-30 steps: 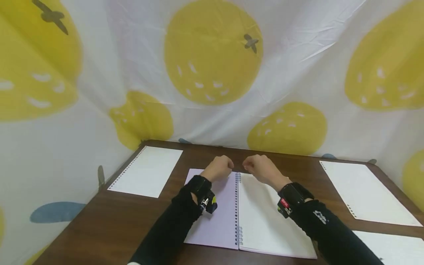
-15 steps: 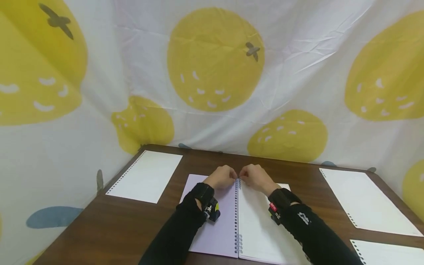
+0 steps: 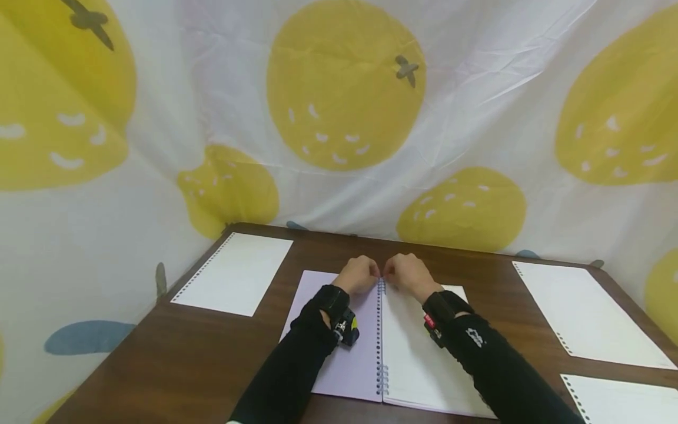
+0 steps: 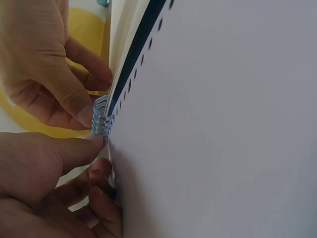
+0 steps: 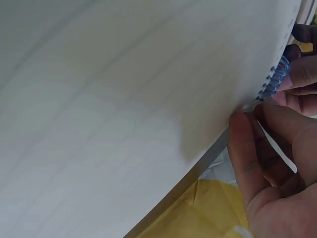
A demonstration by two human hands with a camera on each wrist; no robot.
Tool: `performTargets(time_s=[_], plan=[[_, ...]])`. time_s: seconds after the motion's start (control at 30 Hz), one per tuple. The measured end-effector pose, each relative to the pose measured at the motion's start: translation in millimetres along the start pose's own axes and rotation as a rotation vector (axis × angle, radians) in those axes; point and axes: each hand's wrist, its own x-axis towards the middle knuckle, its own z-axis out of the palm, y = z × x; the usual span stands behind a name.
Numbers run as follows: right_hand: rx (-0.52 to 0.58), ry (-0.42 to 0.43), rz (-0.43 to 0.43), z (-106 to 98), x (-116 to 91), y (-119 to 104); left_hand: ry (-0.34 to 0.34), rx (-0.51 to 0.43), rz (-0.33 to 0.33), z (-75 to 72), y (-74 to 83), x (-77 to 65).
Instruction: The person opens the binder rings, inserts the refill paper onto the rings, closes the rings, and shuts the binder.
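An open loose-leaf notebook (image 3: 360,359) lies with a lilac cover on the left and white pages (image 3: 418,353) on the right. Clear bluish plastic binder rings (image 4: 100,119) run through its punched holes at the spine's far end. There my left hand (image 3: 360,275) pinches the rings, its thumb against them in the left wrist view. Opposite it, my right hand (image 3: 409,274) pinches the same ring strip from the page side. In the right wrist view, thumb and fingers of the right hand (image 5: 277,183) meet at the page corner beside the rings (image 5: 275,79).
A punched loose sheet (image 3: 233,274) lies at the table's left. Two more punched sheets, one far (image 3: 593,312) and one near (image 3: 630,400), lie at the right. A second ring strip (image 3: 383,380) sits at the spine's near end. A fruit-print curtain (image 3: 344,200) hangs behind the brown table (image 3: 159,359).
Both hands have come together from either side onto the far end of the spine, where they now pinch the rings. In the last half second they have barely moved.
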Motion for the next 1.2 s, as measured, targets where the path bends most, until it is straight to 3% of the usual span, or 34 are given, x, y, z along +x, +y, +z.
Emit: performTargets(time_s=[0.37,0.57,0.87,1.2], plan=[[-0.022,0.007,0.039,-2.1,-8.6,0.9,0.094,0.009,0.004,8.6,10.2,-4.3],[-0.034,0.003,0.009,-1.9,-9.0,-0.3,0.112,0.001,-0.005,10.8,10.6,-4.9],[-0.026,-0.007,0.068,-3.3,-10.6,-4.0,0.162,0.001,0.019,13.6,13.3,-5.2],[-0.061,-0.001,0.03,-1.2,-8.3,0.0,0.197,-0.006,0.005,18.6,16.0,-8.2]])
